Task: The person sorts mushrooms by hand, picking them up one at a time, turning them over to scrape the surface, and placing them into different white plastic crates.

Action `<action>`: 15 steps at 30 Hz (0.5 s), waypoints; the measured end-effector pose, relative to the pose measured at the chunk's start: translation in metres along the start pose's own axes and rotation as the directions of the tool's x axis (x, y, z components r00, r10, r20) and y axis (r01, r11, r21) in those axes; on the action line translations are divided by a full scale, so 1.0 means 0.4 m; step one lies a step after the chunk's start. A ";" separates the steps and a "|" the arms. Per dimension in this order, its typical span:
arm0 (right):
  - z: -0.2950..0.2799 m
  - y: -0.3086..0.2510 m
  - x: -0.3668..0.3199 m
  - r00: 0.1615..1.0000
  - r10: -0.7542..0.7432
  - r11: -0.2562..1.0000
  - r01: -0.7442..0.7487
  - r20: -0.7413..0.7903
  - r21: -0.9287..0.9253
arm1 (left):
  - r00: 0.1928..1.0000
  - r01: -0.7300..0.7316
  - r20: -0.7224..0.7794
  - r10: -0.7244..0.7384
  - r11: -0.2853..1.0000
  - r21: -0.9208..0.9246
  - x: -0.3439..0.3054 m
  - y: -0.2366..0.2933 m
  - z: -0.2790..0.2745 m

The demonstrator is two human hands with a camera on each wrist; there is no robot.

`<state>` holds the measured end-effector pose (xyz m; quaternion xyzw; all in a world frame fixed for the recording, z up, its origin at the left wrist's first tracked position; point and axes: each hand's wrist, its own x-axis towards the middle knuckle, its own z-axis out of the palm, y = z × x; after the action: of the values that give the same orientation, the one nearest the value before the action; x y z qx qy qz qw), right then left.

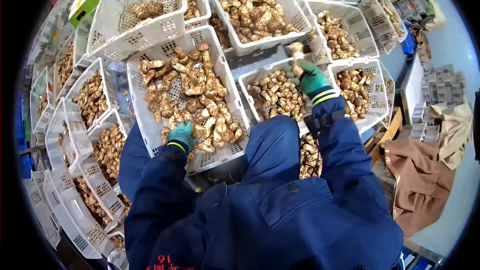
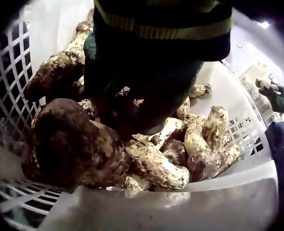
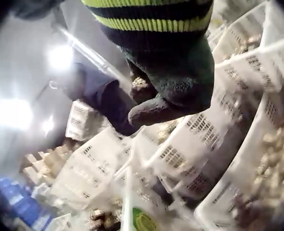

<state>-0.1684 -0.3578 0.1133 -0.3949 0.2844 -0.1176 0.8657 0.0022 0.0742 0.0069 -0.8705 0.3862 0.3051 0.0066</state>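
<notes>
My gloved right hand grips a pale-stemmed mushroom held upright above a white crate of smaller mushrooms. In the right wrist view the gloved hand has its fingers curled round a piece that shows between them. The gloved left hand reaches down among brown and cream mushrooms in a larger tilted crate. From the left wrist, that hand is dark, its fingertips hidden among the mushrooms; whether it grips one cannot be told.
More white crates of mushrooms stand beyond and on both sides. A nearly empty crate overlaps the far end of the tilted one. A green box is at the far left, brown cloth at the right.
</notes>
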 end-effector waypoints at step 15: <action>0.352 0.141 -0.014 0.966 0.108 0.897 0.007 0.234 -0.443 | 0.997 -0.079 -0.004 0.082 0.973 0.219 0.050 0.043 0.006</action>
<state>-0.0917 -0.2312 0.1474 -0.5843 0.2011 0.0238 0.7859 -0.0006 0.0493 -0.0020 -0.8502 0.4522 0.2552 0.0874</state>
